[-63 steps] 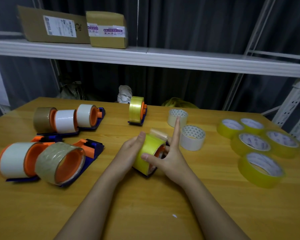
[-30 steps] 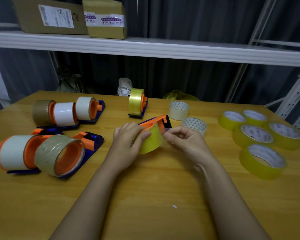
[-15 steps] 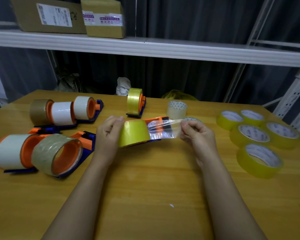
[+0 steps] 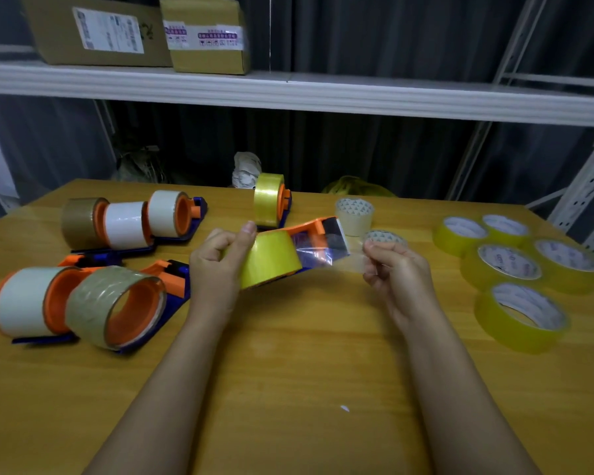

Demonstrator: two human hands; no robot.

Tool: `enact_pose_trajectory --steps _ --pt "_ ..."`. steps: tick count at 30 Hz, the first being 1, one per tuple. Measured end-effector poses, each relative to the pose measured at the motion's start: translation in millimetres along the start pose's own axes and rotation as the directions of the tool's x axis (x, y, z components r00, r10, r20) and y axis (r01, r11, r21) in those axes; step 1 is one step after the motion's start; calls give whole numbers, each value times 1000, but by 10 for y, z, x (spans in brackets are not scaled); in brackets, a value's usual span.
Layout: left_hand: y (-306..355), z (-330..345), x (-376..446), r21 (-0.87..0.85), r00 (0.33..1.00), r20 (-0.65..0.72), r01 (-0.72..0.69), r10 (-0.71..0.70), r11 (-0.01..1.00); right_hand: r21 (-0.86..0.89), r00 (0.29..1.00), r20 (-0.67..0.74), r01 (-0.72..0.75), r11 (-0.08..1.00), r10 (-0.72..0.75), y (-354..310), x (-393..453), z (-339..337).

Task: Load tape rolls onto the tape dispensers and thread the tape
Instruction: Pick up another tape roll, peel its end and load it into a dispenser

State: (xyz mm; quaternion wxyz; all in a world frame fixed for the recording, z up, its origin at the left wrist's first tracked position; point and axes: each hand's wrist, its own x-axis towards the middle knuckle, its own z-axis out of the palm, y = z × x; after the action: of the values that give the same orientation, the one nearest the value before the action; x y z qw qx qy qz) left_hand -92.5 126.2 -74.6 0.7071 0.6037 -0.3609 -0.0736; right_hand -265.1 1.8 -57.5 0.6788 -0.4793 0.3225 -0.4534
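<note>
Step in hand: threading; the roll is already seated on its dispenser.
Left hand (image 4: pixel 216 258): fingers curled around the yellow tape roll (image 4: pixel 271 260), thumb up along its far edge; roll and dispenser are held above the table (image 4: pixel 288 354), centre of scene.
Right hand (image 4: pixel 396 269): fingertips pinch the free end of the pulled tape strip (image 4: pixel 323 257), just right of the roll.
Key relation: the strip's long axis runs left to right, from roll to right-hand fingers. The dispenser head (image 4: pixel 326 228), orange with a dark front, lies just beyond the strip on its far side, nearer the right hand. Judgement: the strip end must travel away from the person, toward that head.
Materials: strip is clear, glossy film, slightly wrinkled; roll is a smooth translucent yellow cylinder; dispenser is rigid orange and blue plastic.
Risk (judgement): adhesive film may fold onto itself or cling to fingers.
Surroundings: loaded dispensers (image 4: pixel 124 224) far left; spare yellow rolls (image 4: pixel 522 310) right.
</note>
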Motion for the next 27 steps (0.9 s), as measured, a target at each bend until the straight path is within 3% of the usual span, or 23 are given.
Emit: enact_pose_trajectory --steps 8,17,22,27 --pt "-22 2 -18 85 957 202 -231 211 969 22 993 -76 96 995 -94 -26 23 -61" --pt "14 -50 -13 48 954 226 -212 196 976 -154 941 -40 325 933 -335 -12 -32 -6" --pt "70 -31 -35 11 964 198 -183 177 983 -164 928 -16 365 916 -373 -10 -30 -20" --pt "113 -23 -32 -32 990 85 -109 112 993 -122 935 -18 349 929 -353 24 2 -28"
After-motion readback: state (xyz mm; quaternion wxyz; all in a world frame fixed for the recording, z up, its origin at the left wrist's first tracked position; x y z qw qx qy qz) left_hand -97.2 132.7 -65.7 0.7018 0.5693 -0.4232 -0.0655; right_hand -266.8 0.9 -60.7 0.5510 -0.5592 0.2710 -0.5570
